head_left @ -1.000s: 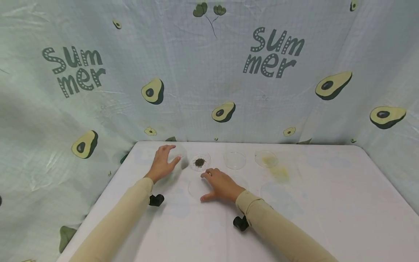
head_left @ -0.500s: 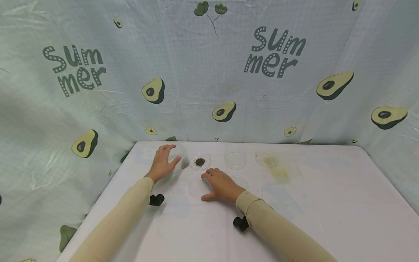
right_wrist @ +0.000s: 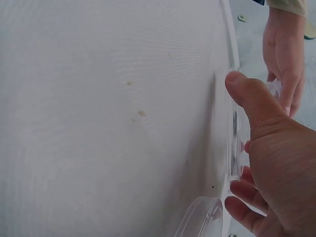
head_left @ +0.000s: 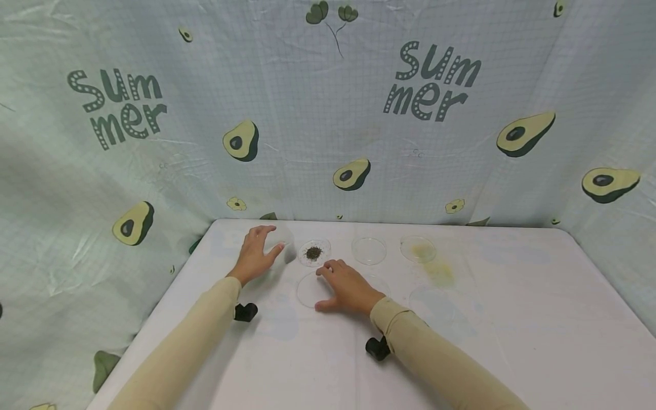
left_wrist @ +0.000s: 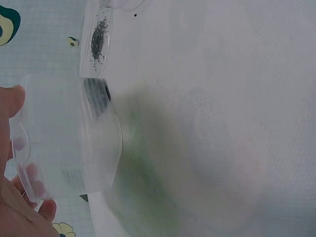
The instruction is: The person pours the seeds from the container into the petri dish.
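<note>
Before me is a white table (head_left: 512, 319); over it are my left hand (head_left: 255, 254) and right hand (head_left: 349, 289). My left thumb and fingers are clamped round a translucent, pale plastic container (left_wrist: 59, 133) near the far edge. My right thumb and fingers, spread apart, grip a clear, round, shallow dish (head_left: 306, 291). Beyond it, just right of the container, another clear round dish (head_left: 302, 260) bears small dark green flakes (head_left: 313, 253).
</note>
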The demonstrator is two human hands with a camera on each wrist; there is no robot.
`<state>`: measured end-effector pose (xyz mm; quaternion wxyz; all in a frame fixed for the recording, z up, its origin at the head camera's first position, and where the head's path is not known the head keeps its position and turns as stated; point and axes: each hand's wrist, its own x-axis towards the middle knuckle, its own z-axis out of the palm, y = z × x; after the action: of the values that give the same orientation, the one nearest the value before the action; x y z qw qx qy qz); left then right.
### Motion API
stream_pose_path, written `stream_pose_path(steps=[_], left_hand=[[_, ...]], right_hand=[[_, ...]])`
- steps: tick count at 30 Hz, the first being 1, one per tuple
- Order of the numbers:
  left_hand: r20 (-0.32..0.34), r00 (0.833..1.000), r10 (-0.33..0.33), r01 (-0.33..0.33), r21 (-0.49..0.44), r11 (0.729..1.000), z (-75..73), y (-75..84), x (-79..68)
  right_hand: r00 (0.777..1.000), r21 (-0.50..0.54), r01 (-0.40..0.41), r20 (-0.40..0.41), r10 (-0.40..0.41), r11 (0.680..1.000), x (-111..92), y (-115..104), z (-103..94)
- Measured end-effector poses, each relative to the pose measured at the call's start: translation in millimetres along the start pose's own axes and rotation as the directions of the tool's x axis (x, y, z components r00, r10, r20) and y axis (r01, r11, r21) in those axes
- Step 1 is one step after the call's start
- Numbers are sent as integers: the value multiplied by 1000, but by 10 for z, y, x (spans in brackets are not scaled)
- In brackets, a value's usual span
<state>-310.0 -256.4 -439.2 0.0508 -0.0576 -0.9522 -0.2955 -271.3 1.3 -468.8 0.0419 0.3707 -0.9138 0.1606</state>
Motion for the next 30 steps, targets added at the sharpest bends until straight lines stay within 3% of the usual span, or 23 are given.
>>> stream_pose_path(steps=[12, 30], left_hand=[[-1, 1000, -3, 3, 9, 1000, -10, -14, -11], [-2, 1000, -16, 16, 22, 1000, 11, 5, 5]], right_hand=[[999, 8, -30, -28, 30, 1000, 56, 11, -108], [996, -7, -81, -26, 81, 997, 111, 50, -112]])
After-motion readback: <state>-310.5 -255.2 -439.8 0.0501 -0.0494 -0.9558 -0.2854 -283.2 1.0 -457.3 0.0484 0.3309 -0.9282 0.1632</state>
